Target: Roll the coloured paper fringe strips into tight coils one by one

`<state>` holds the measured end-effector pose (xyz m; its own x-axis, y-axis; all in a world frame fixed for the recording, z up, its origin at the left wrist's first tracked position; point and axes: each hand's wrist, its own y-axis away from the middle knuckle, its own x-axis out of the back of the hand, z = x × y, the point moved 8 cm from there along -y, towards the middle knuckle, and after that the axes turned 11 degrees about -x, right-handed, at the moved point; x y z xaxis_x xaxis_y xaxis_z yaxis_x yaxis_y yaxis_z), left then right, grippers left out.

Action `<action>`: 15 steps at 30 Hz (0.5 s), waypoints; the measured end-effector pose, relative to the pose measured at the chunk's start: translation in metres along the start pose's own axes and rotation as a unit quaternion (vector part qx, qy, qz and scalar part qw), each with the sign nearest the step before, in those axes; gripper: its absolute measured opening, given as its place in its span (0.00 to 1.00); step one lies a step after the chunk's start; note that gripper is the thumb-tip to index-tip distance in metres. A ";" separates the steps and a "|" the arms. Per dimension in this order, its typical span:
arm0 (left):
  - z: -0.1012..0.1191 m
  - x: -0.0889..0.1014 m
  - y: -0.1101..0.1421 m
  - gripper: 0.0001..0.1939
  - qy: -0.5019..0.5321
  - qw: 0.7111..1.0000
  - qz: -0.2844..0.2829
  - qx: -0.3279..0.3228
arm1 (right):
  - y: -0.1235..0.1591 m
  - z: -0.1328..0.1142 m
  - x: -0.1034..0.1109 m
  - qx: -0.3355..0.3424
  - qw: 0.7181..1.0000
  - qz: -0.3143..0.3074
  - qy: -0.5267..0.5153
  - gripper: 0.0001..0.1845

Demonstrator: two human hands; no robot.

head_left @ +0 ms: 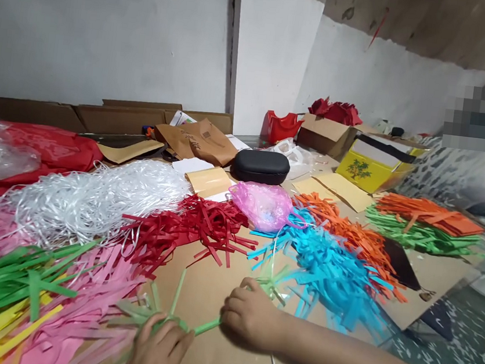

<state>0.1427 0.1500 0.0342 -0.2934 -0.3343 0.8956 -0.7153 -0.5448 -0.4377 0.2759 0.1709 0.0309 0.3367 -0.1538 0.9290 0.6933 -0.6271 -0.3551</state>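
Note:
My left hand (157, 350) and my right hand (249, 314) both grip a thin green paper stick (206, 326), which has a fringe of pale green paper strips (140, 312) near my left hand. Another green tuft (272, 285) stands just beyond my right hand. Both hands rest above a brown cardboard sheet (211, 301). Loose piles of cut paper strips surround them: pink (80, 303) and green (7, 284) to the left, red (189, 228) ahead, and blue (328, 273) to the right. White curling ribbon (91, 205) lies beyond the pink strips.
Orange strips (350, 235) lie behind the blue pile. Farther back are a black hard case (259, 166), a pink plastic bag (261, 207), a kraft paper bag (197, 142), a yellow box (371, 167) and a cardboard box (322, 135). A speckled floor (460, 347) shows past the right edge.

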 end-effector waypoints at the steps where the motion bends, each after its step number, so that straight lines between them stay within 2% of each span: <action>1: -0.003 0.000 0.000 0.11 0.008 1.000 -0.005 0.008 | 0.003 0.010 0.001 -0.026 0.999 -0.007 -0.035 0.09; 4: -0.012 0.000 0.001 0.14 0.026 0.999 -0.007 0.036 | 0.010 0.039 0.002 -0.116 0.982 -0.040 -0.146 0.06; 7: -0.018 -0.004 0.008 0.14 0.045 0.997 -0.014 0.067 | 0.012 0.052 0.001 -0.180 0.960 -0.064 -0.207 0.05; 13: -0.026 -0.014 0.019 0.09 0.092 0.979 -0.091 0.159 | 0.002 0.053 -0.002 -0.265 0.946 -0.128 -0.140 0.04; 15: -0.022 -0.009 0.013 0.08 0.077 0.980 -0.088 0.159 | -0.004 0.048 0.002 -0.237 0.956 -0.120 -0.124 0.04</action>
<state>0.1218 0.1629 0.0216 -0.2932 -0.1076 0.9500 -0.5364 -0.8040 -0.2566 0.3045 0.2093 0.0292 0.3857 0.1876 0.9034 0.4225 -0.9063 0.0079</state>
